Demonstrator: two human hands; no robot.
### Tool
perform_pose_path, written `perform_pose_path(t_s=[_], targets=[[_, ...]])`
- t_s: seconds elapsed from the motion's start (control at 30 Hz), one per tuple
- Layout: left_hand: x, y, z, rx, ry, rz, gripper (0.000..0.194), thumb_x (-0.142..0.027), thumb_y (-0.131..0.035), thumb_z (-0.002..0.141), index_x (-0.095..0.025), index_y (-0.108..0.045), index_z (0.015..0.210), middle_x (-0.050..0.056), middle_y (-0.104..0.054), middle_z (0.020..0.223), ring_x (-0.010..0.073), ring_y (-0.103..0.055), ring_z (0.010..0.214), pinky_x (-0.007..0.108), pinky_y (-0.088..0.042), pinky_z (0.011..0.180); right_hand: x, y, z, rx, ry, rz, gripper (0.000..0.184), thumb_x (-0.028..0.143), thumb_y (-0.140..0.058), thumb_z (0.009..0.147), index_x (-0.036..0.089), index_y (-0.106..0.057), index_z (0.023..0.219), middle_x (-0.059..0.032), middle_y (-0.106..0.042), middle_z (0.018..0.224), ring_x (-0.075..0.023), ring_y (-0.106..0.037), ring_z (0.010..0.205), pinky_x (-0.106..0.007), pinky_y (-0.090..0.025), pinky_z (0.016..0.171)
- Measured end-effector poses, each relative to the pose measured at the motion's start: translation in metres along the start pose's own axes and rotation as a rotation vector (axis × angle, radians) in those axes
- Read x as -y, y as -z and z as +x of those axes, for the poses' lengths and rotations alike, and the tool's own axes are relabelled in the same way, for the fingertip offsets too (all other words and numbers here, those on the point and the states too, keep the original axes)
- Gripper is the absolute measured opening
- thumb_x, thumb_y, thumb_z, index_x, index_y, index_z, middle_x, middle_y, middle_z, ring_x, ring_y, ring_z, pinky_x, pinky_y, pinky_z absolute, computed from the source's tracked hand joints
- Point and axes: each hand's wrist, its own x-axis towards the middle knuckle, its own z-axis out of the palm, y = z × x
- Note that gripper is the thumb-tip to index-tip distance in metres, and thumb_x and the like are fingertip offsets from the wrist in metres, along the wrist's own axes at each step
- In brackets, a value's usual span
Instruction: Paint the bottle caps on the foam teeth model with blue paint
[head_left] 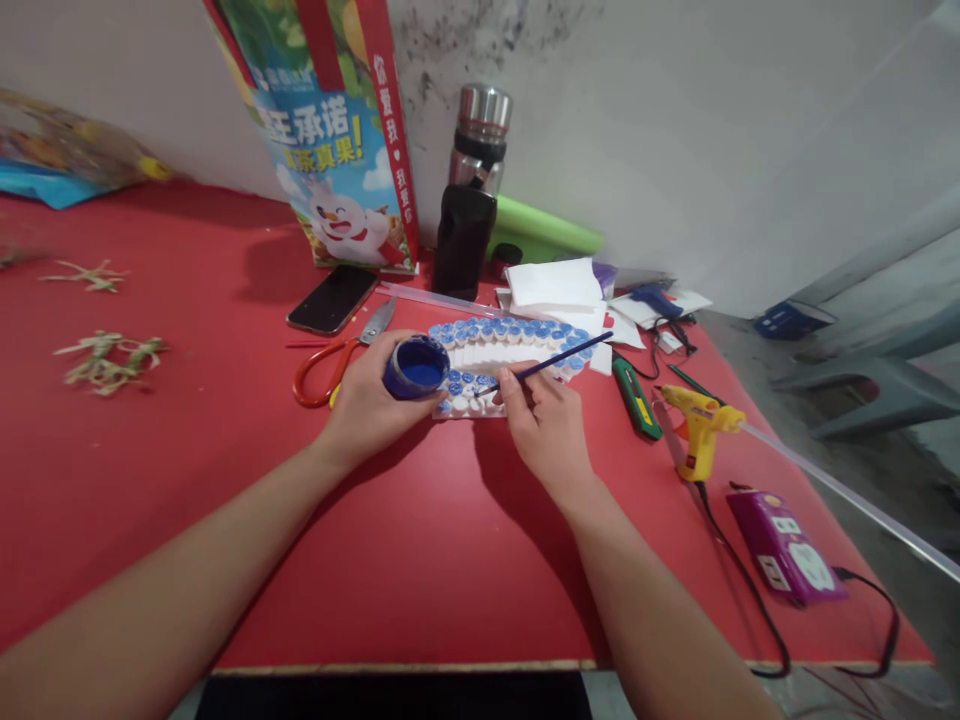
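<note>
My left hand is wrapped round a small jar of blue paint, tilted so its open mouth faces me. A thin dark-blue paintbrush is pinched in my right hand, its tip down at the near row of a white craft piece. Small round caps line the piece in curved rows. Many cap tops are blue, while several near the brush tip look white. The jar and my left thumb hide the piece's left end.
Orange-handled scissors and a phone lie left of the piece. Behind stand a bottle and a printed bag. On the right are a green utility knife, a yellow glue gun and a purple power box with cords.
</note>
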Motion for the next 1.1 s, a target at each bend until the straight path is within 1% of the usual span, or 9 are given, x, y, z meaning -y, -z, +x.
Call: perform_pose_path(t_s=[0.23, 0.37, 0.47, 0.57, 0.67, 0.83, 0.93, 1.1], targets=[[0.0008, 0.0004, 0.0003, 0.003, -0.002, 0.006, 0.054, -0.037, -0.087, 0.074, -0.019, -0.067, 0.121, 0.008, -0.077, 0.119, 0.0283, -0.074, 0.11, 0.042, -0.059, 0.099, 0.0047, 0.0003, -0.0003, 0.042, -0.068, 0.064, 0.036, 0.04, -0.054, 0.108, 0.021, -0.069, 0.081, -0.0028, -0.07, 0.073, -0.0168, -0.062, 0.063, -0.032, -0.045, 0.065], [0.003, -0.0003, -0.0001, -0.004, -0.017, 0.001, 0.055, -0.035, -0.087, 0.074, -0.019, -0.067, 0.122, 0.009, -0.077, 0.121, 0.0281, -0.074, 0.112, 0.041, -0.059, 0.101, 0.0024, 0.0009, 0.0003, 0.035, -0.06, 0.013, 0.037, 0.041, -0.054, 0.108, 0.021, -0.069, 0.08, -0.0037, -0.071, 0.074, -0.0178, -0.063, 0.065, -0.032, -0.044, 0.065], [0.0027, 0.0001, -0.0004, -0.005, -0.011, -0.007, 0.054, -0.034, -0.088, 0.074, -0.019, -0.067, 0.122, 0.009, -0.077, 0.122, 0.0286, -0.074, 0.112, 0.042, -0.06, 0.101, 0.0012, 0.0035, 0.0012, 0.009, -0.05, -0.016, 0.038, 0.041, -0.054, 0.108, 0.021, -0.068, 0.078, -0.0052, -0.073, 0.076, -0.0192, -0.067, 0.069, -0.033, -0.046, 0.069], [0.0011, 0.0009, -0.0004, -0.003, -0.011, 0.0, 0.054, -0.034, -0.088, 0.074, -0.02, -0.067, 0.122, 0.008, -0.077, 0.122, 0.0293, -0.075, 0.113, 0.042, -0.061, 0.101, 0.002, 0.0051, 0.0012, -0.008, -0.059, -0.011, 0.036, 0.041, -0.054, 0.108, 0.022, -0.068, 0.081, -0.0057, -0.075, 0.079, -0.0194, -0.068, 0.07, -0.033, -0.047, 0.07], [0.0001, 0.0014, -0.0004, -0.001, -0.017, 0.01, 0.053, -0.034, -0.087, 0.075, -0.021, -0.067, 0.121, 0.008, -0.078, 0.121, 0.0289, -0.075, 0.112, 0.042, -0.061, 0.1, 0.0035, 0.0044, 0.0002, 0.01, -0.068, 0.002, 0.037, 0.041, -0.054, 0.108, 0.021, -0.069, 0.081, -0.0052, -0.075, 0.078, -0.0186, -0.066, 0.067, -0.033, -0.048, 0.069], [0.0011, 0.0007, -0.0008, -0.004, -0.009, 0.003, 0.054, -0.033, -0.088, 0.074, -0.021, -0.066, 0.122, 0.009, -0.078, 0.123, 0.0291, -0.075, 0.113, 0.044, -0.061, 0.102, 0.0018, 0.0038, 0.0007, 0.027, -0.032, -0.023, 0.037, 0.04, -0.054, 0.108, 0.021, -0.07, 0.08, -0.0056, -0.073, 0.077, -0.0194, -0.067, 0.069, -0.033, -0.048, 0.07], [0.0011, 0.0004, -0.0007, -0.005, 0.004, 0.004, 0.055, -0.034, -0.088, 0.074, -0.022, -0.066, 0.122, 0.009, -0.078, 0.122, 0.0298, -0.075, 0.113, 0.045, -0.061, 0.101, 0.0005, 0.0055, 0.0022, 0.021, -0.058, -0.024, 0.038, 0.041, -0.054, 0.108, 0.022, -0.068, 0.079, -0.0052, -0.074, 0.076, -0.0195, -0.067, 0.069, -0.033, -0.049, 0.069], [0.0, 0.0009, 0.0001, -0.004, 0.001, 0.006, 0.053, -0.036, -0.088, 0.074, -0.021, -0.066, 0.121, 0.009, -0.078, 0.121, 0.0294, -0.075, 0.113, 0.044, -0.061, 0.1, 0.0042, 0.0055, 0.0012, 0.003, -0.074, 0.026, 0.035, 0.041, -0.055, 0.108, 0.022, -0.069, 0.083, -0.0047, -0.075, 0.077, -0.0187, -0.067, 0.067, -0.033, -0.05, 0.069]])
